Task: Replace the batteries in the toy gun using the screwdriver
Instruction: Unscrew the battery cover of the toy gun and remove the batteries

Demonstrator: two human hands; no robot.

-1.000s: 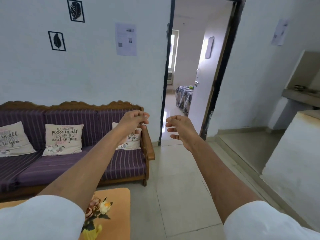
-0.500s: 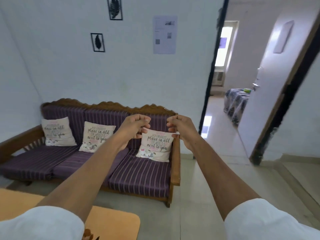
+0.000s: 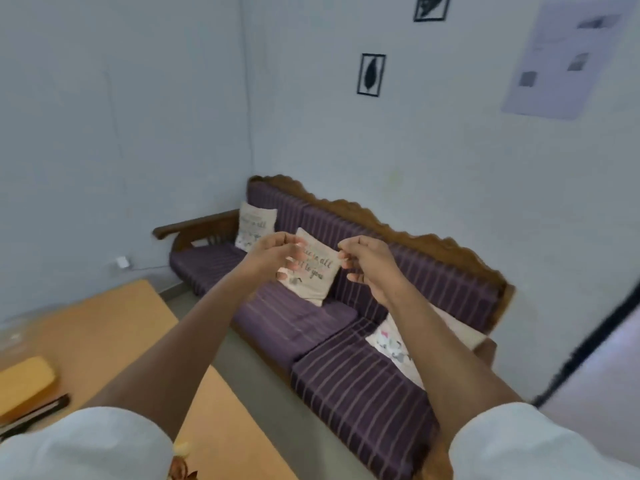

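While both arms are stretched forward at chest height, I read the left hand (image 3: 273, 252) as loosely curled, fingers bent toward the thumb with nothing visible between them; the grip is partly closed on air. The right hand (image 3: 367, 263) mirrors it, fingers curled inward, also empty as far as the blurred frame shows. The two hands sit near each other but apart, with a cushion (image 3: 311, 268) visible through the gap behind them.

Both forearms are bare, ending in white sleeves (image 3: 90, 445) at the lower edge of the view.

Behind the hands stands a purple striped sofa (image 3: 363, 375) with a carved wooden frame, carrying two further printed cushions. Two black leaf pictures (image 3: 371, 75) and a paper sheet (image 3: 568, 57) hang on the wall above it.

At lower left I see an orange table (image 3: 114, 327) bearing a yellow case (image 3: 24, 382) and a dark flat item (image 3: 38, 412) too blurred to identify. I cannot locate the toy gun, the batteries or the screwdriver in this view.
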